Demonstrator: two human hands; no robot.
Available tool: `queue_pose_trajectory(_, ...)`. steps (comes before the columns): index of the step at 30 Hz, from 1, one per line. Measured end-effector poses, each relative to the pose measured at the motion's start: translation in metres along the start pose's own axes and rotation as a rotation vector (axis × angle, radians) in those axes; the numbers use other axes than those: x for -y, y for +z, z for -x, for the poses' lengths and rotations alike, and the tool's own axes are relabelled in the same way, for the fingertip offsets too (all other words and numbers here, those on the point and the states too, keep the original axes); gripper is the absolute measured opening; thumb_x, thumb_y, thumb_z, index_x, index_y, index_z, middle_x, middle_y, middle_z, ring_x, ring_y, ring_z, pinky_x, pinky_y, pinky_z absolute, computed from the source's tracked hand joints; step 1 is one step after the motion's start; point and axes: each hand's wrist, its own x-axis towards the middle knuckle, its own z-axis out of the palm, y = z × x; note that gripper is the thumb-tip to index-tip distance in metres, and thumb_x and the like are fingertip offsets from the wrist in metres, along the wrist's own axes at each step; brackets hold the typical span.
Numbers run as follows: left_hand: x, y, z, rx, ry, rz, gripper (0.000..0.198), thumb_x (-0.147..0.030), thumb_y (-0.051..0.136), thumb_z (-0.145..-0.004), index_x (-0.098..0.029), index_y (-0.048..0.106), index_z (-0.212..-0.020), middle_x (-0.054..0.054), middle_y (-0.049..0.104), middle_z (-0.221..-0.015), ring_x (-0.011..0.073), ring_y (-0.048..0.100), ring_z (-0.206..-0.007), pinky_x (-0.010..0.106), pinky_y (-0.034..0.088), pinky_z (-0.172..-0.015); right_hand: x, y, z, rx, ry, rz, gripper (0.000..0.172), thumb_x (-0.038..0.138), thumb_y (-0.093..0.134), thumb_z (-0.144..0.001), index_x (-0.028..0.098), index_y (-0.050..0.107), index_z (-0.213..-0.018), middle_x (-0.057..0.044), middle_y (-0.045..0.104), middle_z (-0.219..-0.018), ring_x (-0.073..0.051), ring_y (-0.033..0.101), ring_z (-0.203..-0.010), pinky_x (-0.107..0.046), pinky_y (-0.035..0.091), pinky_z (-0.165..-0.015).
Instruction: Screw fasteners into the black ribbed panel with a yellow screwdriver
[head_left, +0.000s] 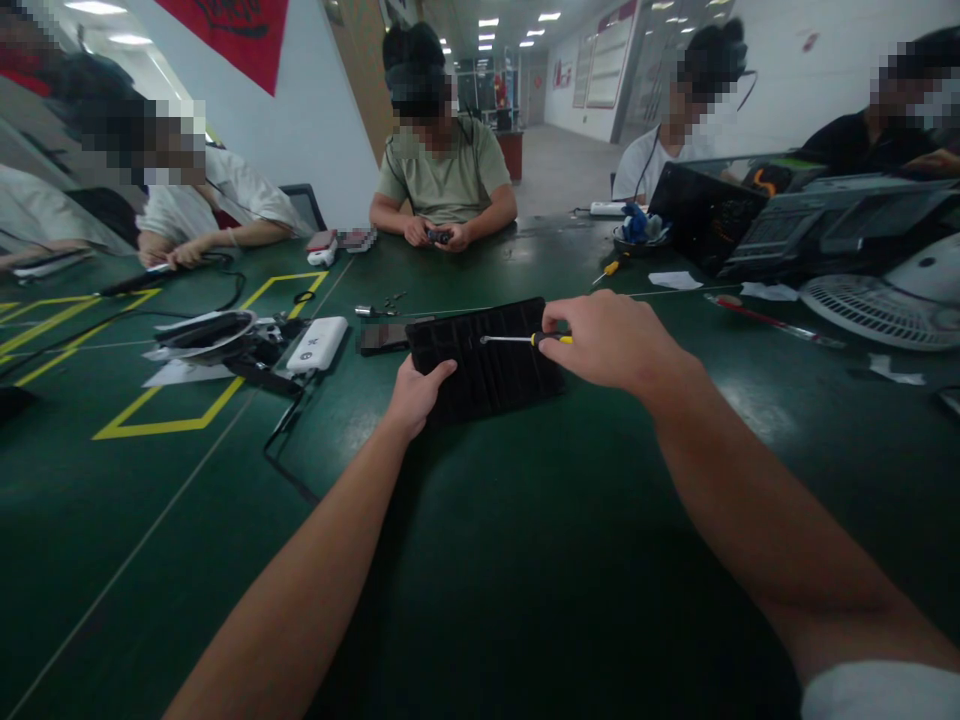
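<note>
Blue bundle (642, 222) sits in dark bowl (628, 246) beyond right hand (621, 342).

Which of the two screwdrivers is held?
The screwdriver held over the black panel by the right hand; the other screwdriver lies on the green table.

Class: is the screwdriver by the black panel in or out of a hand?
In hand: the screwdriver has its handle gripped by the right hand; the shaft crosses the black panel.

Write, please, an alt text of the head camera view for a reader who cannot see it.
A person's left hand holds a black ribbed panel, while the right hand holds a yellow-and-black screwdriver with its tip over the panel. Other people sit around the green table.
</note>
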Motion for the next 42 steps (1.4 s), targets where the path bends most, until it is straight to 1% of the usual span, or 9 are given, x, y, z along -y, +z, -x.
queue_pose_trajectory(8, 0.0010, 0.0004, -0.0012, -0.006, 0.020, -0.026, 0.043, -0.024, 0.090, -0.073, -0.019, 0.073, -0.112, 0.008, 0.081, -0.111, 0.0298, 0.079, -0.108, 0.057, 0.061, -0.111, -0.0030, -0.0020, 0.0000, -0.042, -0.015, 0.000, 0.028, 0.038, 0.070, -0.094, 0.030, 0.088, -0.114, -0.011, 0.085, -0.111, -0.035, 0.075, -0.101, -0.044, 0.051, -0.080)
queue_pose_trajectory(15, -0.0003, 0.0015, -0.0001, -0.011, 0.000, -0.001, 0.041, -0.020, 0.090, -0.074, -0.019, 0.073, -0.111, 0.009, 0.082, -0.111, 0.0300, 0.079, -0.109, 0.055, 0.062, -0.111, -0.0052, -0.0029, -0.0001, -0.111, -0.035, -0.041, 0.026, 0.034, 0.072, -0.092, 0.030, 0.089, -0.111, -0.010, 0.084, -0.109, -0.033, 0.074, -0.099, -0.043, 0.050, -0.080)
queue_pose_trajectory(20, 0.0012, 0.0004, -0.0018, -0.010, 0.005, -0.009, 0.041, -0.020, 0.090, -0.075, -0.019, 0.073, -0.113, 0.009, 0.082, -0.112, 0.0302, 0.080, -0.110, 0.057, 0.061, -0.113, -0.0061, -0.0030, -0.0015, -0.140, -0.046, -0.027, 0.026, 0.034, 0.074, -0.092, 0.029, 0.089, -0.112, -0.010, 0.084, -0.112, -0.033, 0.073, -0.100, -0.042, 0.049, -0.078)
queue_pose_trajectory(25, 0.0010, 0.0000, -0.0017, -0.011, 0.002, -0.010, 0.041, -0.019, 0.089, -0.077, -0.019, 0.073, -0.114, 0.009, 0.082, -0.113, 0.0296, 0.080, -0.109, 0.057, 0.061, -0.113, -0.0056, -0.0012, -0.0023, -0.121, -0.051, -0.024, 0.027, 0.033, 0.074, -0.092, 0.031, 0.089, -0.114, -0.009, 0.084, -0.112, -0.033, 0.073, -0.101, -0.042, 0.049, -0.079)
queue_pose_trajectory(29, -0.0005, 0.0006, 0.0000, -0.008, -0.001, -0.008, 0.040, -0.018, 0.089, -0.077, -0.019, 0.074, -0.114, 0.009, 0.083, -0.114, 0.0293, 0.080, -0.109, 0.057, 0.062, -0.113, -0.0050, 0.0002, -0.0024, -0.127, -0.046, -0.031, 0.027, 0.036, 0.073, -0.093, 0.030, 0.089, -0.113, -0.010, 0.084, -0.111, -0.034, 0.074, -0.100, -0.043, 0.049, -0.079)
queue_pose_trajectory(37, 0.0011, 0.0007, -0.0019, -0.025, 0.003, -0.017, 0.039, -0.018, 0.089, -0.076, -0.020, 0.073, -0.112, 0.009, 0.084, -0.113, 0.0293, 0.081, -0.108, 0.057, 0.063, -0.112, -0.0023, -0.0022, -0.0006, -0.086, 0.005, -0.023, 0.027, 0.039, 0.072, -0.092, 0.031, 0.090, -0.111, -0.011, 0.085, -0.107, -0.034, 0.074, -0.098, -0.044, 0.051, -0.079)
queue_pose_trajectory(42, 0.0014, 0.0005, -0.0020, -0.018, 0.005, -0.025, 0.041, -0.020, 0.089, -0.076, -0.020, 0.073, -0.114, 0.009, 0.083, -0.116, 0.0300, 0.080, -0.112, 0.056, 0.063, -0.112, -0.0034, -0.0010, -0.0006, -0.104, -0.007, -0.040, 0.026, 0.038, 0.073, -0.091, 0.030, 0.090, -0.110, -0.011, 0.085, -0.108, -0.034, 0.075, -0.098, -0.044, 0.052, -0.079)
